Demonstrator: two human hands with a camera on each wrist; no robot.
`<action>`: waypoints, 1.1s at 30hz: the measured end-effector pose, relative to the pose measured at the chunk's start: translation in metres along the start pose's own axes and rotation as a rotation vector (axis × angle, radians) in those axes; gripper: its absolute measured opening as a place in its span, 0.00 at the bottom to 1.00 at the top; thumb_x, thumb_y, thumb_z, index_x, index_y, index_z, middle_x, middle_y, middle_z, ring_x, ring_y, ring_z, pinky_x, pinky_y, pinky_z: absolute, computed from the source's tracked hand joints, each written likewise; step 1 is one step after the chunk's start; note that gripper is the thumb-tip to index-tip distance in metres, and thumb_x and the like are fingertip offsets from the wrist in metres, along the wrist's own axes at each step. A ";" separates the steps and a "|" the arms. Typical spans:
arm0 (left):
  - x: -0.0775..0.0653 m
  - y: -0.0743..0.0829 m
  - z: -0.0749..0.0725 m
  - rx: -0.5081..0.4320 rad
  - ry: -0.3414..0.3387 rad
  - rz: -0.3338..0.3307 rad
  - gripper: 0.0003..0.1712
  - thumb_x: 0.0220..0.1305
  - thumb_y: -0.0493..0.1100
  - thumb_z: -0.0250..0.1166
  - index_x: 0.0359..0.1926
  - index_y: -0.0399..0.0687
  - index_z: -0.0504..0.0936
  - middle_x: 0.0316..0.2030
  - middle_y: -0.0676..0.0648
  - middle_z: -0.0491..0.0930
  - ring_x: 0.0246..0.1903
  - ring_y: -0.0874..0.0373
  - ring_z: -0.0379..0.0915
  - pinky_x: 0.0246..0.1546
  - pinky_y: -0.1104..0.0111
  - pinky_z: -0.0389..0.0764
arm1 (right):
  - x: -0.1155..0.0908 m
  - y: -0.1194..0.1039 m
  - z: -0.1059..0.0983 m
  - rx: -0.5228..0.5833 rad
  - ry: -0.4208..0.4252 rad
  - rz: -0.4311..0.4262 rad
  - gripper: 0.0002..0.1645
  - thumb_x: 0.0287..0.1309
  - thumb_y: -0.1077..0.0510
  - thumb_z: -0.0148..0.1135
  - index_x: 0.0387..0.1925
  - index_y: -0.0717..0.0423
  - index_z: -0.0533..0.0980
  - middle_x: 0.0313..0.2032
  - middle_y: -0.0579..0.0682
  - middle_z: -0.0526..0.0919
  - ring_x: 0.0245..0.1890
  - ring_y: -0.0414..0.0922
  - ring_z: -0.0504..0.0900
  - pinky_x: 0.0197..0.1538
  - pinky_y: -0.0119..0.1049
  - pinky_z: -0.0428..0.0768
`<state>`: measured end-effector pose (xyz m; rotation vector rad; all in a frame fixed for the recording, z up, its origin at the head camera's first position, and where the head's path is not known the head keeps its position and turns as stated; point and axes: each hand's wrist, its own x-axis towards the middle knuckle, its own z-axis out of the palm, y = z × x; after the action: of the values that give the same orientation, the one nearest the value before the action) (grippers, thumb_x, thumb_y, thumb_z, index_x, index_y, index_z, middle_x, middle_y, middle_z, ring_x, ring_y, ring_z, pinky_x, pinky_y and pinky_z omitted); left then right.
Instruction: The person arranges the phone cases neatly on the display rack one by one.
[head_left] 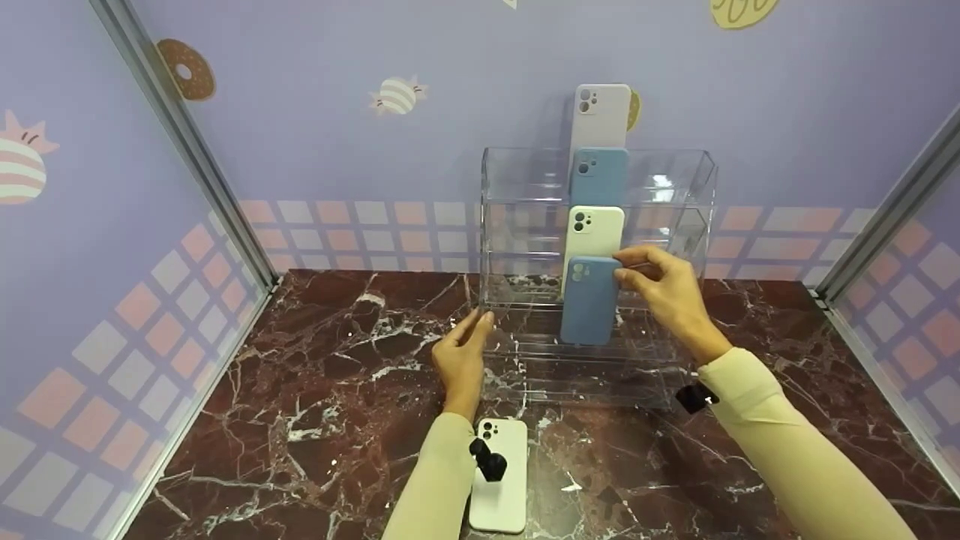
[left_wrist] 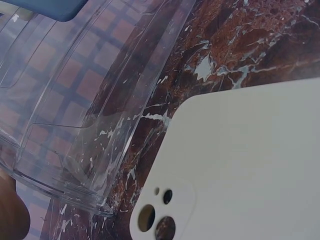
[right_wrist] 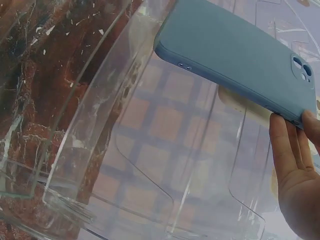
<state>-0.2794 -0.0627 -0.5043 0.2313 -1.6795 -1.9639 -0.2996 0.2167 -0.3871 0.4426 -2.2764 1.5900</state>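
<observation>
My right hand (head_left: 671, 292) pinches a blue phone case (head_left: 589, 300) by its upper right edge, between thumb and fingers. The case stands nearly upright at the lower front of a clear tiered display rack (head_left: 525, 176); whether its bottom edge touches a tier cannot be told. My left hand (head_left: 460, 364) holds the rack's left edge, and part of a finger (left_wrist: 12, 212) shows beside it in the left wrist view. Behind the held case, in rising tiers, stand a pale green case (head_left: 595, 229), another blue case (head_left: 600, 176) and a pale pink case (head_left: 601, 112).
A white phone case (head_left: 502, 495) lies flat on the dark red marbled table (head_left: 337, 420), beside my left forearm. Lilac panels (head_left: 300, 112) with metal corner posts (head_left: 202, 157) enclose the back and sides.
</observation>
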 end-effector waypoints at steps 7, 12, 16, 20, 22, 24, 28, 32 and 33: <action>0.001 -0.002 0.001 0.011 0.018 0.016 0.16 0.61 0.42 0.80 0.49 0.40 0.93 0.39 0.43 0.91 0.41 0.54 0.89 0.46 0.72 0.84 | -0.002 0.007 0.004 0.046 -0.017 0.032 0.15 0.66 0.73 0.68 0.54 0.73 0.82 0.47 0.68 0.85 0.40 0.38 0.89 0.44 0.36 0.89; 0.001 0.000 0.001 0.016 0.019 0.022 0.17 0.61 0.41 0.80 0.49 0.39 0.92 0.40 0.43 0.91 0.42 0.54 0.89 0.48 0.71 0.84 | -0.001 0.012 0.004 0.006 -0.023 0.013 0.16 0.65 0.74 0.69 0.54 0.72 0.83 0.48 0.67 0.86 0.40 0.33 0.88 0.45 0.34 0.88; 0.000 0.000 0.001 0.001 0.009 0.017 0.17 0.61 0.41 0.80 0.49 0.39 0.92 0.40 0.43 0.91 0.44 0.52 0.89 0.49 0.68 0.85 | -0.002 0.014 0.004 -0.019 -0.016 -0.001 0.16 0.64 0.73 0.70 0.53 0.71 0.83 0.48 0.66 0.87 0.40 0.32 0.87 0.47 0.35 0.88; 0.000 0.000 0.000 0.015 0.017 0.009 0.18 0.60 0.42 0.81 0.49 0.40 0.92 0.41 0.43 0.91 0.45 0.50 0.89 0.51 0.67 0.85 | -0.002 0.015 0.005 -0.016 -0.008 -0.001 0.15 0.65 0.72 0.70 0.53 0.71 0.84 0.47 0.66 0.87 0.42 0.38 0.89 0.48 0.38 0.88; 0.001 0.000 0.000 0.021 0.019 0.008 0.18 0.60 0.43 0.81 0.50 0.40 0.93 0.42 0.43 0.91 0.46 0.51 0.88 0.51 0.68 0.84 | -0.003 0.015 0.005 -0.014 -0.007 0.002 0.15 0.65 0.72 0.70 0.53 0.71 0.84 0.47 0.66 0.87 0.42 0.41 0.90 0.48 0.36 0.88; 0.001 -0.001 0.000 0.015 0.017 0.005 0.18 0.61 0.42 0.81 0.50 0.40 0.93 0.41 0.43 0.91 0.45 0.52 0.88 0.49 0.69 0.84 | -0.004 0.015 0.005 -0.026 -0.001 0.002 0.15 0.65 0.71 0.71 0.53 0.70 0.84 0.47 0.66 0.88 0.42 0.42 0.90 0.46 0.33 0.87; 0.001 -0.002 0.001 -0.002 0.013 0.012 0.17 0.62 0.40 0.80 0.50 0.38 0.92 0.40 0.42 0.91 0.42 0.52 0.89 0.47 0.71 0.84 | -0.006 0.013 0.006 -0.051 0.007 -0.017 0.15 0.65 0.70 0.71 0.53 0.68 0.84 0.45 0.64 0.88 0.40 0.38 0.88 0.43 0.27 0.86; 0.000 0.000 0.003 0.009 0.024 0.022 0.16 0.63 0.37 0.79 0.50 0.34 0.91 0.40 0.40 0.91 0.42 0.50 0.89 0.46 0.73 0.84 | -0.008 0.014 0.007 -0.069 0.021 -0.036 0.17 0.64 0.70 0.72 0.54 0.68 0.84 0.44 0.64 0.88 0.38 0.36 0.85 0.43 0.25 0.84; 0.000 0.001 0.003 0.015 0.028 0.024 0.16 0.63 0.36 0.78 0.50 0.34 0.91 0.40 0.39 0.91 0.42 0.49 0.89 0.46 0.73 0.84 | -0.008 0.015 0.007 -0.074 0.025 -0.038 0.18 0.63 0.71 0.73 0.55 0.68 0.84 0.44 0.64 0.88 0.38 0.36 0.85 0.43 0.24 0.84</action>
<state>-0.2800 -0.0601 -0.5023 0.2417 -1.6729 -1.9223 -0.2993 0.2154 -0.4055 0.4421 -2.2857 1.4790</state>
